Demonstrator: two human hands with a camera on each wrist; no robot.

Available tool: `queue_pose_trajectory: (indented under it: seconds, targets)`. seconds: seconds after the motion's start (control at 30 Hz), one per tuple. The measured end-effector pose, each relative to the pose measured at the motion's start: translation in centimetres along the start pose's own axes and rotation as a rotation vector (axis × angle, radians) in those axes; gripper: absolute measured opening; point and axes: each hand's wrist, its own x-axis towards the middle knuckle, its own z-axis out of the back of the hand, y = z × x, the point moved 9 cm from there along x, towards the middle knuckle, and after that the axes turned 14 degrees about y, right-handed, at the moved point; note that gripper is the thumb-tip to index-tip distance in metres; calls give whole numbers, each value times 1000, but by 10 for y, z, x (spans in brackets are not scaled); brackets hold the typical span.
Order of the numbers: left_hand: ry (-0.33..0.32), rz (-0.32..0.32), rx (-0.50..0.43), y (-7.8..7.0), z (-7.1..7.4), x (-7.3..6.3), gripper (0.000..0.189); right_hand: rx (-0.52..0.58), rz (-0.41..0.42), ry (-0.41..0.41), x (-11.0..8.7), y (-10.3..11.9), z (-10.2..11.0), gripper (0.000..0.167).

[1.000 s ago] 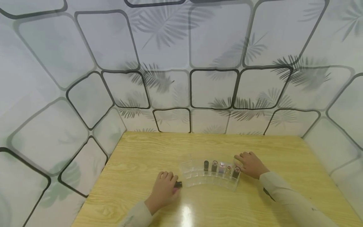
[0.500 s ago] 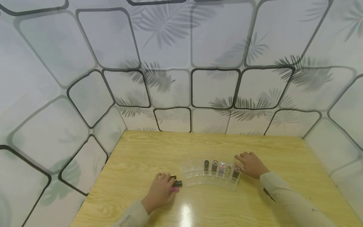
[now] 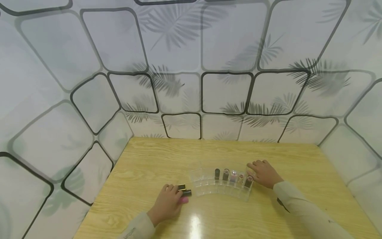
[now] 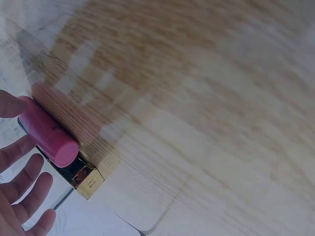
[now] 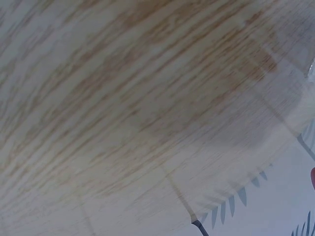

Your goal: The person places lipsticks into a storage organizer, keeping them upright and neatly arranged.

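My left hand (image 3: 166, 203) rests low over three cosmetics lying side by side: a pink tube (image 4: 49, 132), a black tube (image 3: 187, 193) and a black box with gold edges (image 3: 181, 187). In the left wrist view its thumb and index fingertips lie at the pink tube's sides, the other fingers spread loosely. A clear stepped lipstick organizer (image 3: 206, 191) stands to the right, several lipsticks upright in its back row, among them a dark one (image 3: 217, 174). My right hand (image 3: 265, 174) holds the organizer's right end between thumb and fingers; the right wrist view shows barely a fingertip.
All of this is on a light wood-grain table (image 3: 143, 159). Pale walls (image 3: 223, 93) with dark outlines and leaf prints enclose its back and sides. A dark object (image 3: 283, 204) shows under the right sleeve.
My left hand has drawn back slightly to the left, uncovering the gold-edged box and more of the black and pink tubes. The right hand and organizer have stayed put.
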Motion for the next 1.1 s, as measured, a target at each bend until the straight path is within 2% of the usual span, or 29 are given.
queue_pose_trajectory:
  seconds: [0.33, 0.57, 0.83, 0.97, 1.1]
  targets:
    - [91, -8, 35, -1, -8, -2, 21, 14, 3, -12, -1, 0, 1, 30]
    - [95, -16, 85, -2, -7, -3, 24, 4, 3, -18, 0, -1, 0, 29]
    - [103, -36, 78, -5, -7, -2, 22, -2, -1, -20, 0, -1, 1, 30]
    - [73, -50, 66, -8, -5, -1, 21, -4, 2, -24, 0, -1, 0, 30]
    - [-14, -66, 68, -12, 4, 0, 19, -6, -7, -11, 0, -2, -3, 30]
